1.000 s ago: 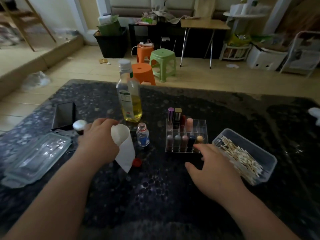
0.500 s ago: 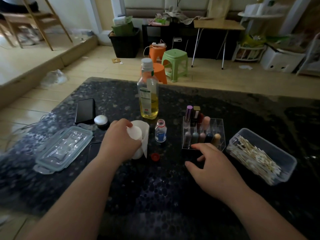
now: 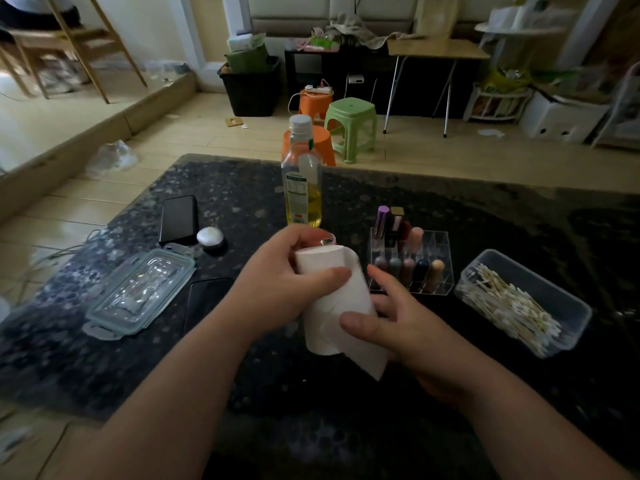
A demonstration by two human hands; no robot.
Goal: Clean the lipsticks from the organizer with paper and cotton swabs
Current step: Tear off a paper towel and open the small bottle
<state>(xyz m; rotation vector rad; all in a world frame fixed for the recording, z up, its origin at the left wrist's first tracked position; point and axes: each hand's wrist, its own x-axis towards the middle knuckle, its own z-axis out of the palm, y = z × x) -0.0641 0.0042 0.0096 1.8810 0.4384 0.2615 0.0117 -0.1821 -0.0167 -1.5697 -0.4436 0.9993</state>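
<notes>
Above the middle of the dark table I hold a white roll of paper (image 3: 332, 299) in both hands. My left hand (image 3: 277, 285) grips its upper part, fingers curled over the top end. My right hand (image 3: 398, 323) takes hold lower down, thumb pressed on the loose sheet. Just behind my right hand stands the clear organizer (image 3: 440, 258) with several lipsticks (image 3: 408, 268) upright in its slots. A clear box of cotton swabs (image 3: 512, 306) lies to the right of it.
A tall bottle of yellow liquid (image 3: 302, 181) stands behind the roll. On the left lie a clear snap lid (image 3: 138, 289), a black phone (image 3: 178, 220) and a small white-capped jar (image 3: 210, 236). A second dark phone (image 3: 204, 299) lies by my left wrist. Stools stand beyond the table.
My left hand lifted the paper roll from the table toward the middle. My right hand left the organizer's front and came over to take the roll's loose sheet.
</notes>
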